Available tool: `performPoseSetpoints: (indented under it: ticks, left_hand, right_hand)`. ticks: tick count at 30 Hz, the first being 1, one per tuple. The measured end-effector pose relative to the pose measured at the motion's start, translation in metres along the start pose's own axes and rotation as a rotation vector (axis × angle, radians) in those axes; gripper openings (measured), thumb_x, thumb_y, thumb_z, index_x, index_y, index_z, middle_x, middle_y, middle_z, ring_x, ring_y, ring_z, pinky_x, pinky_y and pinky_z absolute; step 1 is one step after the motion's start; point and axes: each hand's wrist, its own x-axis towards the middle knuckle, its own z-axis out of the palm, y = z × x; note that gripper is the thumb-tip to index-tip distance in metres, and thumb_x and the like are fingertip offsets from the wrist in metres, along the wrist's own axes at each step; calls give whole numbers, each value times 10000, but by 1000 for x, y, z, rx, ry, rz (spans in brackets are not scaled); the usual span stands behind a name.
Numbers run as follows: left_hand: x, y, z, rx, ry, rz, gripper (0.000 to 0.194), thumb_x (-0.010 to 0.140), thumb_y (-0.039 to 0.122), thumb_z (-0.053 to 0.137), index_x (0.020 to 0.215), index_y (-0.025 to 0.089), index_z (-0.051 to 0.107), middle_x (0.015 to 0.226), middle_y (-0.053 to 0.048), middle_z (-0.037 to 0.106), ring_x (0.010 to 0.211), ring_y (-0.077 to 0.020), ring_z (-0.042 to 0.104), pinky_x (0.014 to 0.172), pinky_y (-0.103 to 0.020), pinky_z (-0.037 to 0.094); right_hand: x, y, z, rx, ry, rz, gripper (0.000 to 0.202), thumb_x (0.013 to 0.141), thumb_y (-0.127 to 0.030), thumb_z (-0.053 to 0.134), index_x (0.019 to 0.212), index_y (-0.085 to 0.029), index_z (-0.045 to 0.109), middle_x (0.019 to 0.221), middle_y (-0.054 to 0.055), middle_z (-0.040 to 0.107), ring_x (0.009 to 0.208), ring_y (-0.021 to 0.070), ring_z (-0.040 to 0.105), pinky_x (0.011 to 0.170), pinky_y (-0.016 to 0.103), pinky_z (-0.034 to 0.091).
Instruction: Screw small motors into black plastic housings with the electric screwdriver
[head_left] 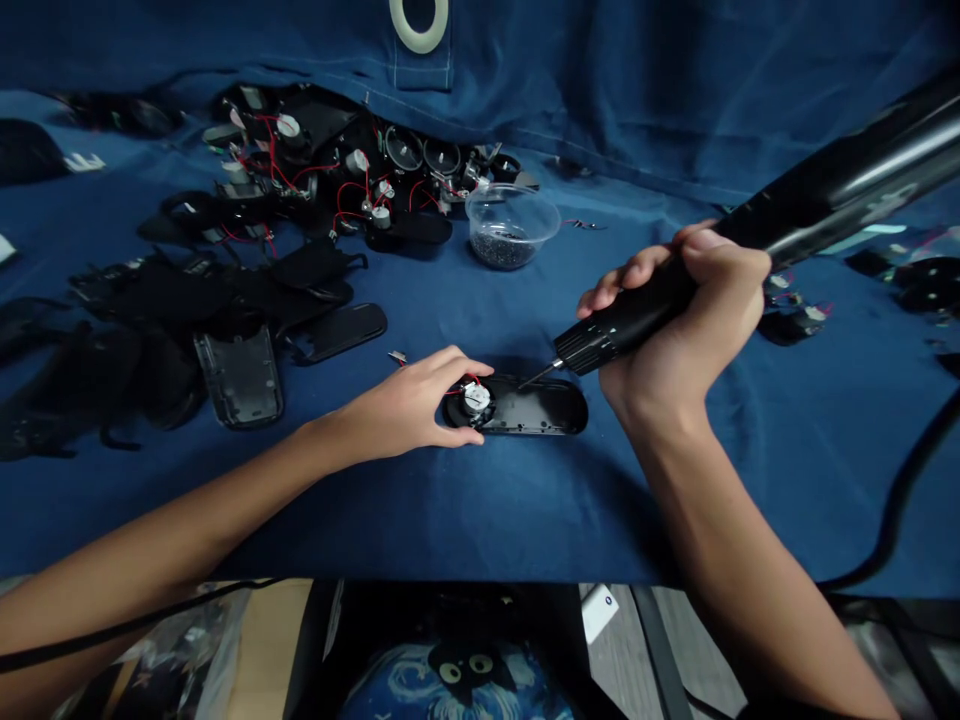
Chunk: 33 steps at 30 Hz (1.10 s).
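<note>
My left hand (409, 405) grips the left end of a long black plastic housing (536, 408), thumb and fingers on either side of a small motor (475, 398) with red wires. The housing lies flat on the blue cloth, its hollow side up. Wrapped around a black electric screwdriver (637, 320) is my right hand (682, 310), which holds it at a slant. The thin bit (541, 374) points down to the left, over the housing's far edge; whether it touches cannot be told.
Behind the housing stands a clear plastic tub (514, 225) with small dark screws. A pile of wired motor assemblies (300, 170) fills the back left. Black covers (238, 375) lie at left. More parts (795, 315) sit at right, where a thick black cable (904, 500) hangs over the table edge.
</note>
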Motion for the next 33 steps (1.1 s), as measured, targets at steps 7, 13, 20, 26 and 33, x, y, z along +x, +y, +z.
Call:
performPoseSetpoints:
  ticks: [7,13,20,26,33]
  left_hand:
    - [0,-4,2,14,15,36,574,805,430,707,1308,271,481,1259,-24,528,1156,-218,544,986,-319,431]
    - [0,-4,2,25,26,60,563,814,408,708,1302,249,477,1246,-22,529,1159,-200,537,1003,-295,421]
    - [0,-5,3,35,17,53,577,813,423,704,1314,254,473,1260,-34,526,1158,-220,542,1001,-321,430]
    - [0,-5,3,31,24,59,567,807,416,712,1300,255,481,1250,-28,532,1145,-209,549,995,-312,434]
    - [1,-4,2,25,27,67,562,812,421,707,1295,239,485,1237,-30,535,1131,-209,555,1013,-314,429]
  right_hand:
    - [-8,12,11,-38,-142,-34,99,826,-310,565,803,-249,491,554,-73,519,414,112,536,429,253,466]
    - [-9,16,13,-46,-163,-68,61,840,-263,535,802,-238,495,550,-72,525,416,126,536,413,265,461]
    - [-14,18,14,-79,-173,-8,103,838,-317,580,820,-255,500,568,-76,535,442,108,541,453,246,468]
    - [-15,20,12,-65,-217,20,128,827,-309,617,840,-254,502,559,-84,556,432,97,538,451,233,471]
    - [-18,21,14,-80,-236,-19,109,835,-279,615,839,-250,509,566,-83,549,428,103,546,455,246,461]
